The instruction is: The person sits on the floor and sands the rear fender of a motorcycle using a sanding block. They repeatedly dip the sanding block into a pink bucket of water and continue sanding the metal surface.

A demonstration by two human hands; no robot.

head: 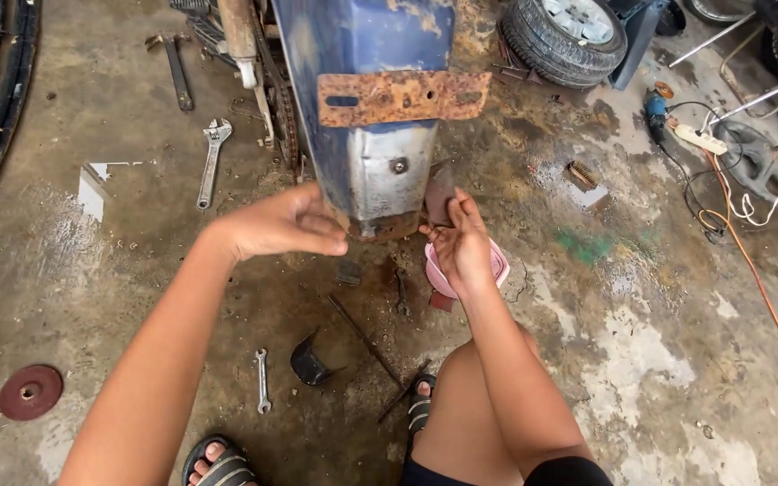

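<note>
At the far left a dark red grinding disc (30, 391) lies flat on the stained concrete floor (659, 360), and above it, left of centre, an adjustable wrench (212, 162) points up the frame. A small spanner (262, 381) rests lower down, between the arms. The left hand (285, 223) is cupped, fingers curled against the lower left edge of the blue mudguard (366, 99), which runs lengthwise from the top of the frame down to the hands; its paint is worn to bare metal and a rusty plate (402, 96) crosses it. The right hand (461, 245) touches the lower right edge, half open, pinching a small brown rusty piece (439, 191). Behind it sits a pink bowl (497, 265). A tyre (565, 36) lies upper right.
</note>
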